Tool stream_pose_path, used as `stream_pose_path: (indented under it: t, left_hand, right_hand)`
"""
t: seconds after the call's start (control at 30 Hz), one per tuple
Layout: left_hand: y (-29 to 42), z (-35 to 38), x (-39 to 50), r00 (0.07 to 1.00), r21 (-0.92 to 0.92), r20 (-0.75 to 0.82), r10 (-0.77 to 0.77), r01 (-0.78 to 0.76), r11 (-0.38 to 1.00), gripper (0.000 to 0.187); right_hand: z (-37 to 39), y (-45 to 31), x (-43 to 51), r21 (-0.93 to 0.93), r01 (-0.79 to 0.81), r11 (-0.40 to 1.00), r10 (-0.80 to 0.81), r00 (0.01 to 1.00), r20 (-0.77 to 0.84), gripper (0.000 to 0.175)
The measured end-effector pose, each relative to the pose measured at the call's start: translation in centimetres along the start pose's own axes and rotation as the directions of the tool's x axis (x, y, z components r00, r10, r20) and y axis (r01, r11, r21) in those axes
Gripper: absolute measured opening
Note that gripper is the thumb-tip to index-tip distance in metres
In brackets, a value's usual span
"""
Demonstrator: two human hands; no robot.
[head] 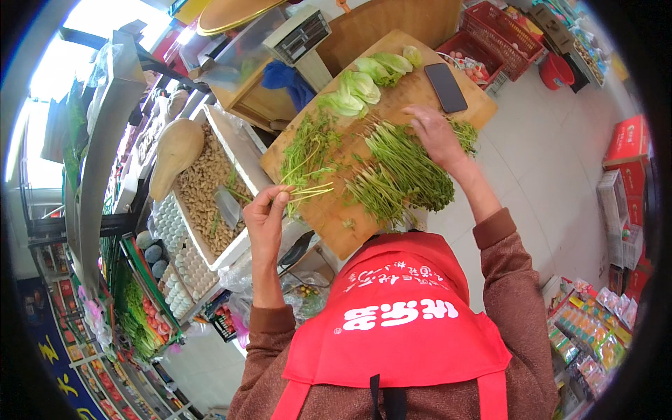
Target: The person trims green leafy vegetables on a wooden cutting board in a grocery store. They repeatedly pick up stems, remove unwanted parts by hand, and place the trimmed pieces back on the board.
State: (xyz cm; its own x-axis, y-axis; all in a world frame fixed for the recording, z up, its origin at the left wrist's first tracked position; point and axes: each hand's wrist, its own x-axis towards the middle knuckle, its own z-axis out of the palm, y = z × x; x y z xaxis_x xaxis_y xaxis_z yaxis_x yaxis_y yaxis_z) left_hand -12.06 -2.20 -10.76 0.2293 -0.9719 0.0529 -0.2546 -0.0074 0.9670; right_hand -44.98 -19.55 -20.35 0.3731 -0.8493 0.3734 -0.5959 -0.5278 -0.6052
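Observation:
Between the thumb and fingers of my left hand [269, 207] are a few thin, pale green stems [314, 192], held over the left edge of a wooden tabletop [328, 228]. A loose heap of leafy greens [310, 144] lies just beyond them. My right hand [437, 135] is over the far right side of a thick pile of green stems [399, 157], its fingers slightly apart and no stem visible in them. The pile's cut ends point left and its leaves lie to the right. What is under the right palm is hidden.
Lettuce heads [357, 92] and a dark phone [445, 87] lie at the table's far side. Left of it stand a foam box of peanuts [202, 184] with a scoop, and egg trays [184, 273]. Beyond are a scale [298, 37] and red crates [499, 34].

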Motion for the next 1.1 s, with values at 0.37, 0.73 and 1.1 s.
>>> stream_pose_path:
  t: [0.37, 0.73, 1.1]
  left_hand:
    - [0.4, 1.2, 1.0, 0.971, 0.060, 0.238, 0.037, -0.052, 0.997, 0.013]
    - [-1.6, 0.1, 0.5, 0.946, 0.230, 0.320, 0.054, -0.133, 0.964, 0.013]
    - [-9.1, 12.1, 2.1, 0.601, 0.339, 0.710, 0.368, -0.749, 0.570, 0.018]
  right_hand:
    - [1.9, -11.1, -1.3, 0.259, 0.280, 0.924, -0.339, 0.915, 0.220, 0.021]
    - [-3.0, -0.5, -0.2, -0.414, -0.031, 0.910, 0.126, 0.971, 0.203, 0.029]
    - [5.3, -6.6, -7.9, 0.011, -0.242, 0.970, 0.226, 0.923, 0.312, 0.014]
